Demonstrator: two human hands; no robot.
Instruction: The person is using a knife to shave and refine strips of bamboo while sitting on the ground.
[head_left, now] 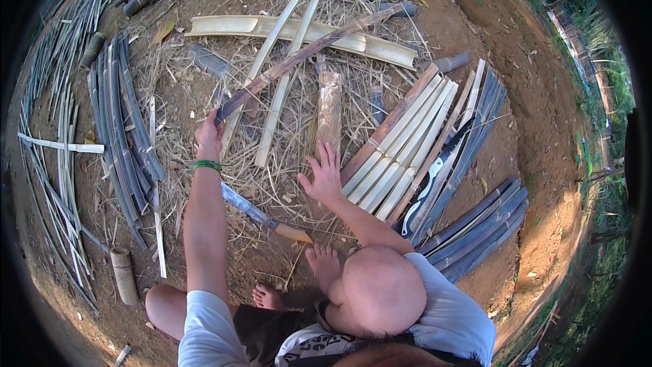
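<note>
My left hand (209, 136), with a green band at the wrist, is closed on the near end of a long dark-brown split bamboo strip (278, 70). That strip slants away to the far right, crossing over two pale bamboo strips (275, 112) and a wide pale half-round bamboo piece (261, 26). My right hand (322, 175) is open, fingers spread, at the near end of a short wooden log (329, 105); whether it presses on the log I cannot tell. Between my forearms a large knife (255, 211) with a wooden handle lies on the ground.
Split bamboo strips (394, 156) lie in a row at the right, with a black-and-white handled saw (424, 194) on them. Dark bamboo slats (119, 115) and thin strips (64, 143) lie at the left. A short bamboo tube (124, 275) stands near left. Shavings cover the dirt.
</note>
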